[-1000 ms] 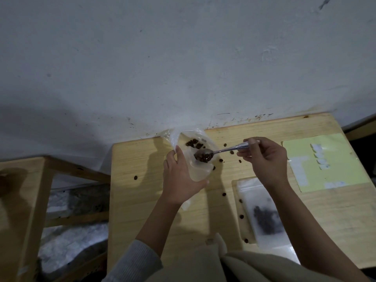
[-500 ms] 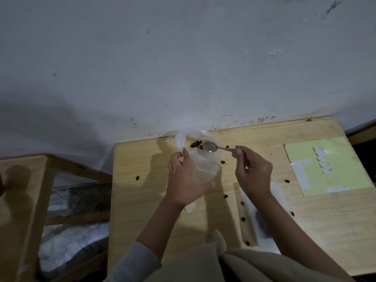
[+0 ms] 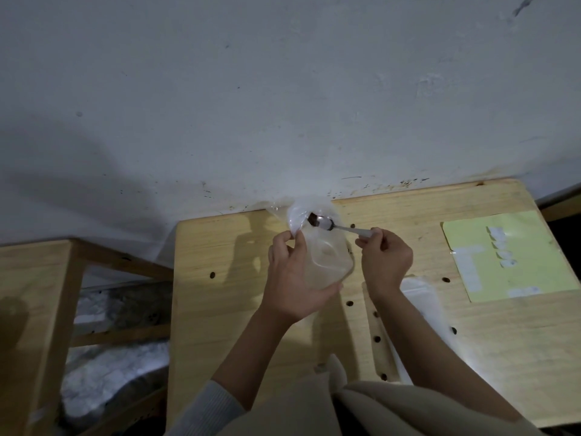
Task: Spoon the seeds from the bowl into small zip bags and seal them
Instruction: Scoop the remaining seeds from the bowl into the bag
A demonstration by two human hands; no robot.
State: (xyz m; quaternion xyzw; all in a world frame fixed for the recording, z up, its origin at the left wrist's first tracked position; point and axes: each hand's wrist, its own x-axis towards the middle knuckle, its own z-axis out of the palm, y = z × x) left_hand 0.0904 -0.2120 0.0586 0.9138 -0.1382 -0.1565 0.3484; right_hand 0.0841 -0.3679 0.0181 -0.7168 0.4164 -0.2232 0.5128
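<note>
Pinching spoon (image 3: 341, 227), right hand (image 3: 385, 261); left hand (image 3: 294, 278) gripping bag (image 3: 317, 240); seeds (image 3: 312, 219) perhaps half-hidden.

The spoon (image 3: 341, 227), loaded with seeds and held level beside the clear bag (image 3: 317, 247) a second ago, has been carried by the right hand (image 3: 385, 261) into the bag's mouth, where its bowl is now dipped.

Left hand (image 3: 294, 278) curls in a holding grip; right hand (image 3: 385, 261) pinches, both forearms extended forward.
</note>
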